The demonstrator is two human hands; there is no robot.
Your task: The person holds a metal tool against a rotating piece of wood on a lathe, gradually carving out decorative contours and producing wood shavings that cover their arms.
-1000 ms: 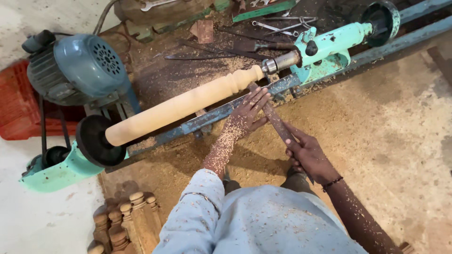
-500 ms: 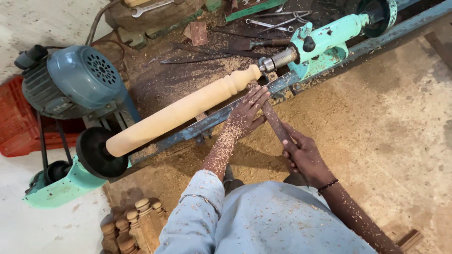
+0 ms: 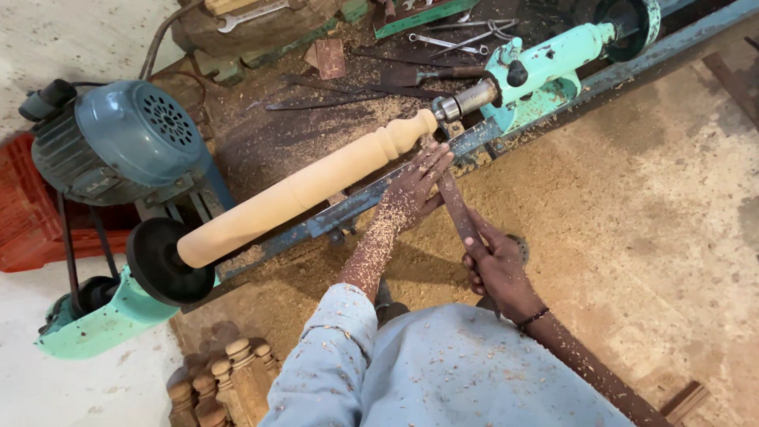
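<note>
Resting on the long blue rail (image 3: 348, 212) of a wood lathe, the left hand (image 3: 415, 190) lies with its fingers (image 3: 436, 158) stretched forward and close together, pressing down on the blade end of a long turning chisel (image 3: 457, 207). The right hand (image 3: 496, 273) sits further back along the same tool, fingers wrapped tight around its handle, a dark band at the wrist. The chisel's tip points up toward the narrow, beaded end of the pale wooden spindle (image 3: 316, 183); whether steel touches wood there cannot be told, since the left hand covers the spot. The spindle runs slantwise between the black faceplate (image 3: 158, 261) at lower left and the mint-green tailstock (image 3: 545, 67) at upper right, held at both ends. Sawdust coats the left forearm, the light blue shirt sleeve (image 3: 332, 356) and the floor (image 3: 632, 205) around the lathe. A blue-grey electric motor (image 3: 118, 142) stands behind the faceplate, beside a red crate (image 3: 24, 205). Spare chisels and wrenches (image 3: 356, 87) lie in the shavings beyond the spindle, and several finished turned legs (image 3: 229, 379) lie together near the person's left elbow.
</note>
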